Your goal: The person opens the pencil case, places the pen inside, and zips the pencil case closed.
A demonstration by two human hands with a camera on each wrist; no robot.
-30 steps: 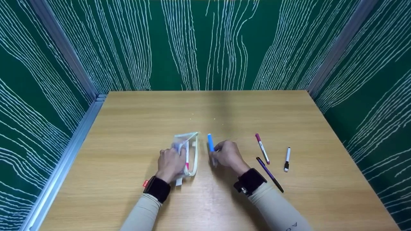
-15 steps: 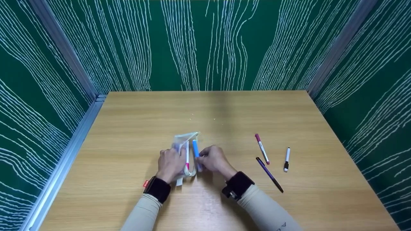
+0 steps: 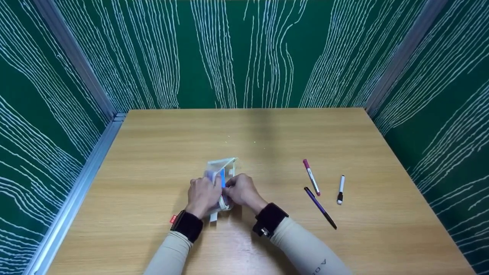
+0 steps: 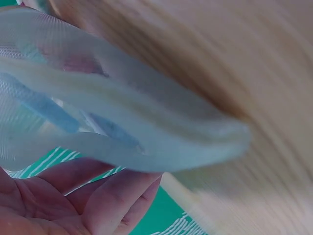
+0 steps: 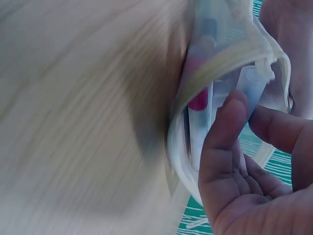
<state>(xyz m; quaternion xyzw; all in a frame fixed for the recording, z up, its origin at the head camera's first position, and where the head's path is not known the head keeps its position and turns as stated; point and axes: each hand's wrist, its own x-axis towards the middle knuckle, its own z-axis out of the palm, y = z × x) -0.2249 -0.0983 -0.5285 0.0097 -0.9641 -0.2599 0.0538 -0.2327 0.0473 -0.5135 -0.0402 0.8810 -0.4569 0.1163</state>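
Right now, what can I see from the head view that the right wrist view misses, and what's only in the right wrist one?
Only head: the loose purple-red marker, dark pen and black-capped white marker. Only right wrist: the palm side of the right hand, plus a clear look at a pink cap. Both: the right hand pinching the blue marker at the open pouch.

- 1 translucent pouch, pale trim; lies on wooden tabletop, mouth gaping open.
- 1 blue marker; partly hidden, lengthwise in pouch mouth, blue end towards tabletop's far edge.
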